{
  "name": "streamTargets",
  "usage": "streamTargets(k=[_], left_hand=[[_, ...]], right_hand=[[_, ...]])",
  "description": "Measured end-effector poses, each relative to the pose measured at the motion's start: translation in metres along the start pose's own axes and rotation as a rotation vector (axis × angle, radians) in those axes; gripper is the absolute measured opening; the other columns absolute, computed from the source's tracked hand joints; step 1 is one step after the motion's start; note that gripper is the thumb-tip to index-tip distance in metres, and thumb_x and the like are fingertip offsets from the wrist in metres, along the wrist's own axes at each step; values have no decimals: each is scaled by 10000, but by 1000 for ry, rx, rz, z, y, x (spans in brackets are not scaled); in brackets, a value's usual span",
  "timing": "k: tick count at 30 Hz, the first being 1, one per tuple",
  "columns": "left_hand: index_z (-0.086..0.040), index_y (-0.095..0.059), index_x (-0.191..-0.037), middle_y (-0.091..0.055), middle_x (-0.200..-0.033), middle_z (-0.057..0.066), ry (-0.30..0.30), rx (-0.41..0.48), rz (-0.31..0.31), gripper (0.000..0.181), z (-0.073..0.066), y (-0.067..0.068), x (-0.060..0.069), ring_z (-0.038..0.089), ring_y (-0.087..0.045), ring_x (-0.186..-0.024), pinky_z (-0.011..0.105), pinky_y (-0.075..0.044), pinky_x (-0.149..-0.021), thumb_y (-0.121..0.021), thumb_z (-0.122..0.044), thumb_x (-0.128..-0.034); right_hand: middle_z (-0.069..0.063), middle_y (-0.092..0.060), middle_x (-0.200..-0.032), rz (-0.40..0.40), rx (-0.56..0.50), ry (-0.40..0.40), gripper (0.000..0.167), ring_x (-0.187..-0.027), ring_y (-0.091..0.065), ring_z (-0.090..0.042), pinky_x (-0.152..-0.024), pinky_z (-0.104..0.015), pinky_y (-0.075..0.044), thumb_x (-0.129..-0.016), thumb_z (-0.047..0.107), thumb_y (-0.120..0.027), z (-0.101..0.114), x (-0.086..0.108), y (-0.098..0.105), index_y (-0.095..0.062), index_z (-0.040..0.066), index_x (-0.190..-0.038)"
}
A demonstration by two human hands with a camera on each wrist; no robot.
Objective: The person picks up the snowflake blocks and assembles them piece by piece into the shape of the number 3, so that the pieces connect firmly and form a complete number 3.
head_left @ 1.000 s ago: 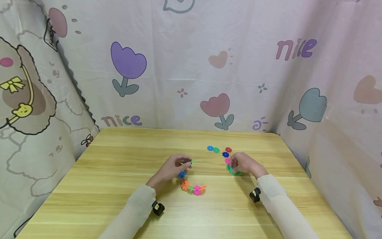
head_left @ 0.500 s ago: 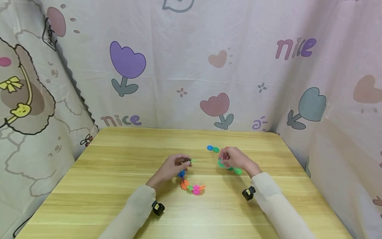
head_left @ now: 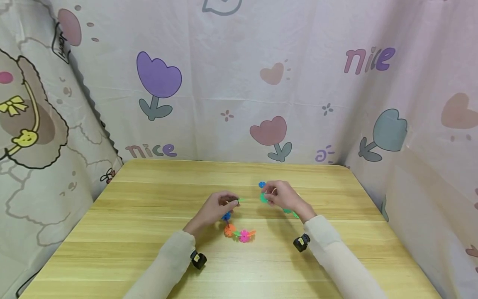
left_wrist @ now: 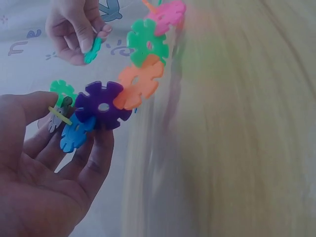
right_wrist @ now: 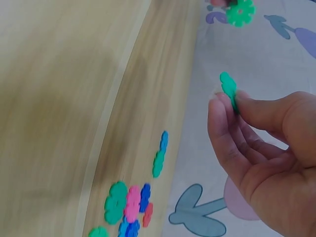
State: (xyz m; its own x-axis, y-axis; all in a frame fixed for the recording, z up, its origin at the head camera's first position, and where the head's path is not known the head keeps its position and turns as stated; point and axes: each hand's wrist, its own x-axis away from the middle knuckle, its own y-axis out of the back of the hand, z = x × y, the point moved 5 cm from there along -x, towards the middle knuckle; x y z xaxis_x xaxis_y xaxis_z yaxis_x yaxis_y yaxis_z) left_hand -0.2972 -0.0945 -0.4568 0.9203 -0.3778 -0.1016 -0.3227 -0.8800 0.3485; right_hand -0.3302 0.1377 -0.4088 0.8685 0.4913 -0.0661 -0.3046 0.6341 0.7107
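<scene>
L hand (head_left: 212, 210) holds disc chain (left_wrist: 146, 80); R hand (head_left: 284, 197), grn disc (right_wrist: 228, 88).

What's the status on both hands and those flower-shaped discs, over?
Left hand grips chain of linked discs. Right hand pinches single green disc, apart from chain. Nothing visibly in the way.

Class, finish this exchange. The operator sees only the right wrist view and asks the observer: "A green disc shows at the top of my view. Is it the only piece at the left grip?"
Observer: No, the left wrist view also shows a purple disc at the left grip.

Operator: What joins that purple disc on the side away from the palm?

Observer: An orange disc, also seen in the left wrist view.
</scene>
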Motion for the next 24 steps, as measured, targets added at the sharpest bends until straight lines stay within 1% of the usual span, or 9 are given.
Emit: streamTargets(k=[3,5,7,13,18,24], left_hand=[[-28,-667,-1282,-719,-1160,221,3,-11,-18,306,0,0,-1,393,-692,-923,272,-565,-698,-612,-221,-1052],[-25,-671,-1273,-721,-1151,220,1,-18,-26,303,-1,0,-1,400,-686,-917,266,-550,-677,-614,-222,-1051],[-14,-672,-1267,-723,-1143,222,3,-21,-31,306,-1,-1,-2,410,-684,-910,261,-542,-660,-620,-220,-1047],[-13,-682,-1246,-731,-1115,200,12,-31,-31,299,-2,0,-4,371,-687,-828,249,-531,-593,-633,-225,-1041],[-28,-690,-1233,-725,-1118,216,16,-24,-25,284,-3,0,-3,311,-671,-760,249,-520,-556,-639,-227,-1036],[-41,-701,-1219,-729,-1113,208,11,-35,-41,280,-2,1,-3,369,-689,-814,265,-533,-588,-648,-241,-1031]], right_hand=[[-129,-652,-878,-4,-32,24,141,-665,-653,-135,-700,-455,-633,-988,-23,-637,6,-2,-4,-699,-30,-1115],[-133,-646,-891,-3,-56,23,140,-680,-663,-133,-733,-494,-634,-988,-23,-638,9,-3,-7,-694,-29,-1116],[-136,-640,-898,-2,-74,23,136,-692,-676,-146,-743,-495,-637,-988,-23,-639,13,-5,-11,-690,-24,-1113],[-160,-635,-895,8,-124,36,124,-752,-733,-318,-751,-507,-639,-990,-34,-629,23,-9,-21,-686,-25,-1100],[-154,-634,-894,24,-131,30,118,-744,-733,-285,-751,-489,-644,-998,-29,-621,24,-12,-27,-686,-20,-1095],[-160,-633,-900,32,-147,25,113,-765,-735,-327,-757,-506,-641,-1000,-24,-619,25,-11,-28,-684,-20,-1093]])
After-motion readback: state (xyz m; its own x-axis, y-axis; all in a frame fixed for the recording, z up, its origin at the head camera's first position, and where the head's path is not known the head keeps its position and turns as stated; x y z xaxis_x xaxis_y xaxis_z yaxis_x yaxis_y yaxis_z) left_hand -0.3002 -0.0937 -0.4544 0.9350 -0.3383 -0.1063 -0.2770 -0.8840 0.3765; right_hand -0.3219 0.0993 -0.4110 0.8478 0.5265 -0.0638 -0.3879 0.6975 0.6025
